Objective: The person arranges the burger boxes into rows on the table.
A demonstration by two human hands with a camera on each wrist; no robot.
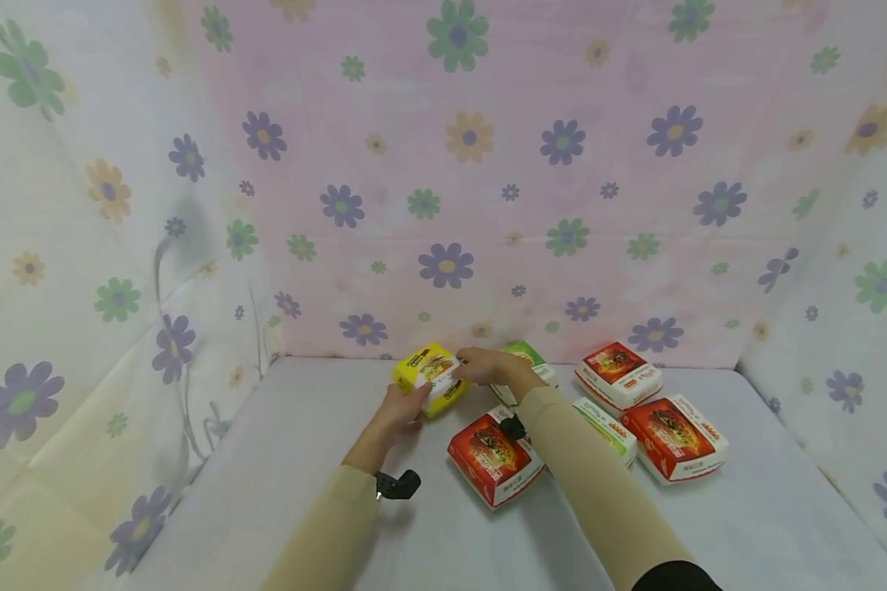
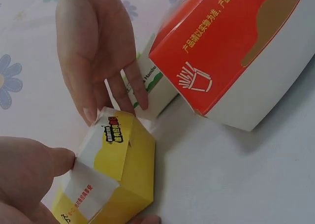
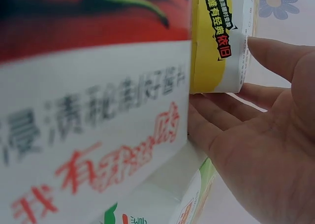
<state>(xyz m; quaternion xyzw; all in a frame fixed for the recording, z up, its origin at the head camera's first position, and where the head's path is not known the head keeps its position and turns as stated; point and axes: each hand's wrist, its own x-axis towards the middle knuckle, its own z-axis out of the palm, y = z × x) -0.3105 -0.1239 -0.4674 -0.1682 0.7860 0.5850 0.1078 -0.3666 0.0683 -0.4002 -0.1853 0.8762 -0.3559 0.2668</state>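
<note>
Nearest on the bench [image 1: 288, 443], a closed red box [image 1: 485, 451] hides its contents. Beyond it, the left hand [image 1: 395, 410] is clamped round the near side of a closed yellow box [image 1: 427, 365]; the right hand [image 1: 488, 365] pinches its right end. Behind that hand, partly hidden, lies a green-and-white box [image 1: 530, 353].

The left forearm [image 1: 333, 521] slants forward and inward, while the right forearm [image 1: 599, 484] reaches farther on a long diagonal, both in beige sleeves [image 1: 562, 423] that leave the wrists [image 1: 360, 455] bare. The left hand [image 1: 397, 408] grips, its thumb [image 2: 61, 161] pressed against the near face and a fingertip [image 2: 150, 220] showing on the opposite side. Just beyond it the right hand [image 1: 491, 366] turns inward, palm partly visible, its fingers [image 3: 219, 114] lightly spread and nearly straight opposite the thumb (whether they pinch, the views leave unclear).
</note>
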